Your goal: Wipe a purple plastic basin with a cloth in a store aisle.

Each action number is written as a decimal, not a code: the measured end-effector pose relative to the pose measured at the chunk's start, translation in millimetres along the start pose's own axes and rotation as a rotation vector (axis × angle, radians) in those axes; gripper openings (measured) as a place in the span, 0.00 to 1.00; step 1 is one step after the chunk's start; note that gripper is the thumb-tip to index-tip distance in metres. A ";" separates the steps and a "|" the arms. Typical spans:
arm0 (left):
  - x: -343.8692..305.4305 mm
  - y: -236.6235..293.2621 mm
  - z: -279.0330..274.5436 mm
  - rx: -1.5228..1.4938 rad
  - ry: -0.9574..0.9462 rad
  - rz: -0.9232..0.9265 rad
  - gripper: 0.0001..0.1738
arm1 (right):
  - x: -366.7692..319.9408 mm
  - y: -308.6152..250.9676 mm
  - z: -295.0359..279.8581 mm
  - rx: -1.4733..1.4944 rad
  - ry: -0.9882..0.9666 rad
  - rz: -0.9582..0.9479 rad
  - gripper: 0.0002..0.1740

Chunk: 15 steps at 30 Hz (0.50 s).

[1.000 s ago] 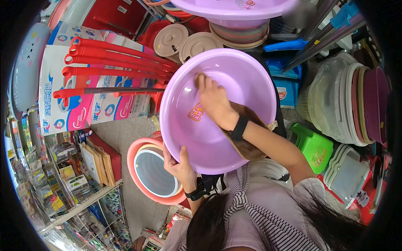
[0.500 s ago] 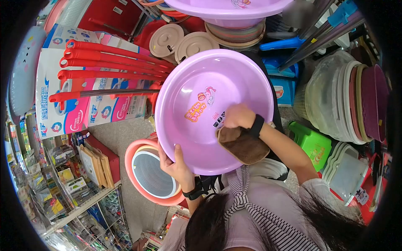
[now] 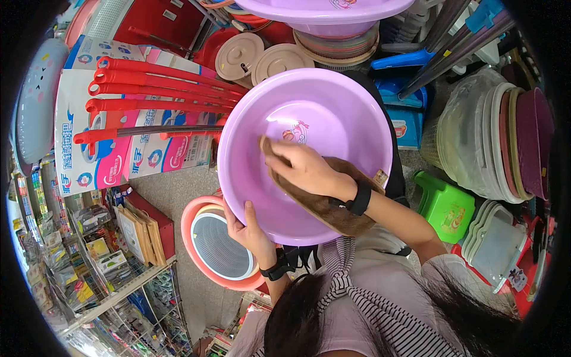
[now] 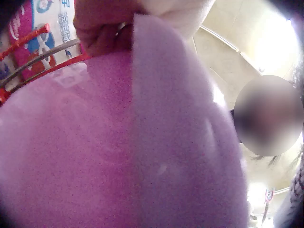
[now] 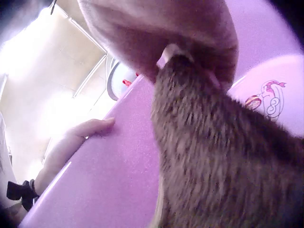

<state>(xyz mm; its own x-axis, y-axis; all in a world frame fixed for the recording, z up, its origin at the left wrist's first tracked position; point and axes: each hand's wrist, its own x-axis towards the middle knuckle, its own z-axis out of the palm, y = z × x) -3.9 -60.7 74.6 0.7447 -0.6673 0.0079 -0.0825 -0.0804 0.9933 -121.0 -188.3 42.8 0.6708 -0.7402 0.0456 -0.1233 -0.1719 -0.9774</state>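
Observation:
A round purple basin [image 3: 357, 125] is held tilted before the person's body. The left hand [image 3: 253, 237] grips its lower left rim, thumb on the inner side; in the left wrist view the fingers wrap the rim of the basin [image 4: 185, 142]. Inside the basin, the right hand [image 3: 306, 169] holds a brown cloth [image 3: 333, 208], pressing one end of it near the left inner wall. The rest of the cloth trails under the wrist to the right side. In the right wrist view the fuzzy cloth [image 5: 213, 156] hangs from the right hand [image 5: 166, 33].
Red-handled poles [image 3: 166, 86] lean at the left by printed boxes. Below stands a pink basin [image 3: 189, 238] with a grey basket inside. On the right are a green stool [image 3: 443, 208], stacked tubs [image 3: 476, 143] and a blue dustpan [image 3: 404, 128]. Another purple basin [image 3: 333, 13] is above.
The right hand has moved with the cloth from the left inner wall to the lower right of the basin, then back left. The left hand keeps its hold on the rim.

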 end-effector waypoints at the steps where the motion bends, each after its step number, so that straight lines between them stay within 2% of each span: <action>1: 0.7 -1.8 -1.2 0.001 -0.001 0.000 0.28 | 2.1 -11.3 -1.2 0.038 0.158 -0.021 0.14; 2: 1.8 -3.6 -1.5 -0.004 -0.001 -0.007 0.28 | 4.5 -20.2 -2.2 0.075 0.318 -0.041 0.13; 3: 2.7 -4.4 -1.2 -0.010 -0.003 -0.014 0.28 | 6.9 -25.6 -1.9 0.074 0.322 -0.040 0.13; 9: 7.2 -2.9 -1.2 0.019 -0.033 -0.029 0.28 | 20.2 -25.3 32.9 -0.049 0.220 -0.149 0.13; 10: 8.1 -4.1 -0.7 0.021 -0.035 -0.026 0.28 | 16.6 -23.7 38.4 -0.088 0.098 -0.141 0.13; 13: 7.9 -6.1 2.4 0.006 -0.035 0.060 0.25 | 1.0 -26.3 39.4 -0.042 -0.051 -0.205 0.12; 15: 5.3 -3.3 4.1 -0.046 -0.023 0.029 0.24 | 4.1 -23.8 35.2 -0.029 -0.006 -0.230 0.13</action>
<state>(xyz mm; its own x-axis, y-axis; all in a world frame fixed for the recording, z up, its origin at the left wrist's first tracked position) -2.4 -67.0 70.9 0.7267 -0.6861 0.0347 -0.0734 -0.0272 0.9969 -89.6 -164.3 58.9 0.6880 -0.6754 0.2654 0.0127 -0.3545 -0.9350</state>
